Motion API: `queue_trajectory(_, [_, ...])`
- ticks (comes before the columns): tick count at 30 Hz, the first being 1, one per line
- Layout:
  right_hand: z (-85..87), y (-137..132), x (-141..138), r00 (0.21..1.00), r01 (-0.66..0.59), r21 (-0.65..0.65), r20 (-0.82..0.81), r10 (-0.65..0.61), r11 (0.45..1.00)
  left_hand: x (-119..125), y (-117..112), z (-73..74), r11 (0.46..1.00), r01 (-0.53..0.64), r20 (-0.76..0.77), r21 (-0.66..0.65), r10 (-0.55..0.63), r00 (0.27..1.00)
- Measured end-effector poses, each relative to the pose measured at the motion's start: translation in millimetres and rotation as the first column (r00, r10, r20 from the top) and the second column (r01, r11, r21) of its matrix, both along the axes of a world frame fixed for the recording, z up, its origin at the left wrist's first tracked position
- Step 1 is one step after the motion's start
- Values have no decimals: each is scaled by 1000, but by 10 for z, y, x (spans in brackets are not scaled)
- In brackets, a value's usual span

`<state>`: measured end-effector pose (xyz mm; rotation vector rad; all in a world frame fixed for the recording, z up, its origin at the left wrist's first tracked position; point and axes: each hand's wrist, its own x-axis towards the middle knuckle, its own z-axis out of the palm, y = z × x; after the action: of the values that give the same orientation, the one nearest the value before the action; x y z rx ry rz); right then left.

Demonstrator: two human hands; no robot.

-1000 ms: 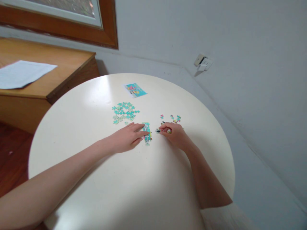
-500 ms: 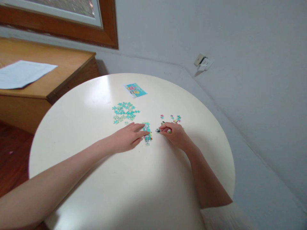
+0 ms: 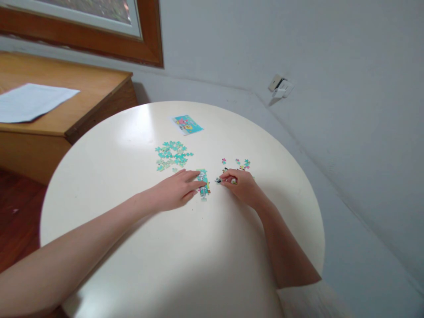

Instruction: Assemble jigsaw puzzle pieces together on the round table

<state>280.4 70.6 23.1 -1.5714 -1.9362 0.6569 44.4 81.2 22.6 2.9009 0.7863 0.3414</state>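
Observation:
My left hand (image 3: 178, 190) lies with its fingers stretched out, the fingertips resting on a joined strip of jigsaw puzzle (image 3: 203, 191) that shows a pale figure on turquoise. To the right of that strip, my right hand (image 3: 240, 183) pinches a small dark-and-pale puzzle piece (image 3: 217, 180) between thumb and forefinger, a short gap away from the strip. Beyond and partly under the right hand lie several loose multicoloured pieces (image 3: 245, 164); the hand hides some of them. A bigger heap of turquoise and pale green puzzle pieces (image 3: 172, 154) spreads beyond my left hand.
The round white table (image 3: 185, 260) carries a colourful picture card (image 3: 188, 124) near its far edge. At the left stands a wooden cabinet (image 3: 99, 84) with a white paper (image 3: 36, 100) on it. A wall socket with a plug (image 3: 281, 87) is on the wall beyond.

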Motion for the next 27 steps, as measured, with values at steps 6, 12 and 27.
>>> queue_trajectory(6, [-1, 1, 4, 1000, -10, 15, 7, 10, 1000, 1, -3, 3, 1000, -3, -1, -6, 3, 1000])
queue_trajectory(12, [18, -4, -7, 1000, -4, 2, 18, 4, 1000, 2, 5, 1, 1000, 0, -7, -13, 0, 1000])
queue_trajectory(27, [-5, -2, 0, 1000, -4, 19, 12, 4, 1000, -3, 3, 11, 1000, 4, -1, -1, -4, 1000])
